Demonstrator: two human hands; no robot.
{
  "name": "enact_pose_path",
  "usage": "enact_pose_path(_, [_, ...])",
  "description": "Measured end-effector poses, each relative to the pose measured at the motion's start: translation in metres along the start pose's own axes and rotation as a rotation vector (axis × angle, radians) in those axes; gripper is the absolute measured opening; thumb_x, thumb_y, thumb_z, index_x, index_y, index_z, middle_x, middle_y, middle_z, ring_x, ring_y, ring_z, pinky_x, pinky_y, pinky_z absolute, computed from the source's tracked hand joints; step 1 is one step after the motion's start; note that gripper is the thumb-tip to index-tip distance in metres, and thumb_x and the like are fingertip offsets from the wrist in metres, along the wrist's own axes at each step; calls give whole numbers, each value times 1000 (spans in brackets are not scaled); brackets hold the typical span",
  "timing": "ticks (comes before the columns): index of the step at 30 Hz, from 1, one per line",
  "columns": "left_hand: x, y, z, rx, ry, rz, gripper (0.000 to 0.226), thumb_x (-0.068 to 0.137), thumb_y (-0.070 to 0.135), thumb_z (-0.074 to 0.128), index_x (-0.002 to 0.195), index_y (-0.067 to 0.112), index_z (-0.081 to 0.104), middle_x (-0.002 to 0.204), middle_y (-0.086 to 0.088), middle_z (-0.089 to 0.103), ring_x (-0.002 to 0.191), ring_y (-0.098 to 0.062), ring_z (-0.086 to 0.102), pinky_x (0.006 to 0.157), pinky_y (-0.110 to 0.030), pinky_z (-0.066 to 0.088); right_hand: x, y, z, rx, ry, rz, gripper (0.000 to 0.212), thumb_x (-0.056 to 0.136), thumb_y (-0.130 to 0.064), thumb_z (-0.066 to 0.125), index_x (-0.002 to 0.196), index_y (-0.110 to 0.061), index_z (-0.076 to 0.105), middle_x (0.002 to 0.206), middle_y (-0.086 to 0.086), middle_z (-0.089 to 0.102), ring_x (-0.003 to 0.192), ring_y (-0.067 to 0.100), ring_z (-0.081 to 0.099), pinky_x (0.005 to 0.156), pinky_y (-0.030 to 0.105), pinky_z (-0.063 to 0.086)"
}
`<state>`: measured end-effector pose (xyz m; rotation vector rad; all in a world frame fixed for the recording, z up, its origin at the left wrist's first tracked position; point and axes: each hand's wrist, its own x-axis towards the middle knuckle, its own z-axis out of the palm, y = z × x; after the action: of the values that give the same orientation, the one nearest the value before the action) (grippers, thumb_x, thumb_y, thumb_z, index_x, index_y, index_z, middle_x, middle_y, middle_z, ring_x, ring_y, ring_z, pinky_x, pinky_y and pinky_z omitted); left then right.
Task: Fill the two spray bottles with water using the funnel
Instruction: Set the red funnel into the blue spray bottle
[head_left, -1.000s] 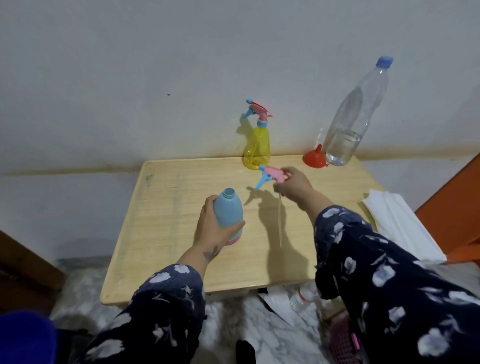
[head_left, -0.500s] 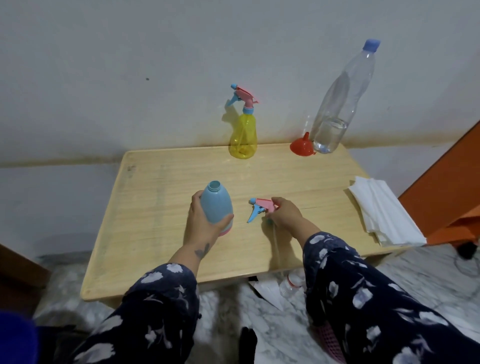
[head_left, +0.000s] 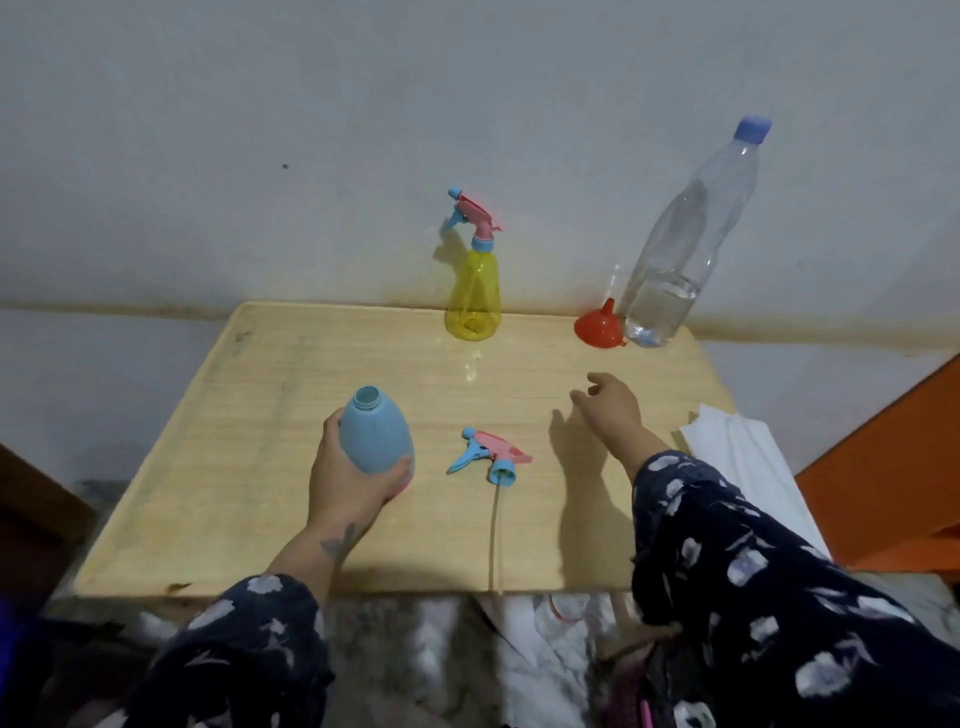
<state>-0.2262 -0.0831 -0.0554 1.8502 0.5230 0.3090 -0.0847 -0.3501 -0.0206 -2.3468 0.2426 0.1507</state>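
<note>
— What's at left on the surface (head_left: 218, 467)?
— Left hand (head_left: 345, 483), fingers wrapped round the uncapped blue bottle (head_left: 376, 434); its spray head (head_left: 491, 454) lies beside it (tube trailing).
— Further right?
— Yellow bottle (head_left: 474, 293), funnel (head_left: 598, 327) and water bottle (head_left: 675, 249) by the wall; right hand (head_left: 608, 410) hovers, fingers loose, empty.

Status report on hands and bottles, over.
Left hand holds uncapped blue plastic spray bottle. Right hand open, empty, short of red plastic funnel. Pink-and-blue trigger sprayer head lies on wooden table.
</note>
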Motion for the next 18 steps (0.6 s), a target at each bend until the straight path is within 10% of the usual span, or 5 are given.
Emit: enact_pose_path(18, [-1, 0, 25, 130, 233, -45, 89, 57, 16, 92, 125, 37, 37, 105, 9, 55, 96, -14, 53, 69, -23, 41, 169, 15, 29, -119, 349, -77, 71, 85, -34, 65, 142, -7, 33, 147, 13, 34, 135, 33, 29, 111, 49, 28])
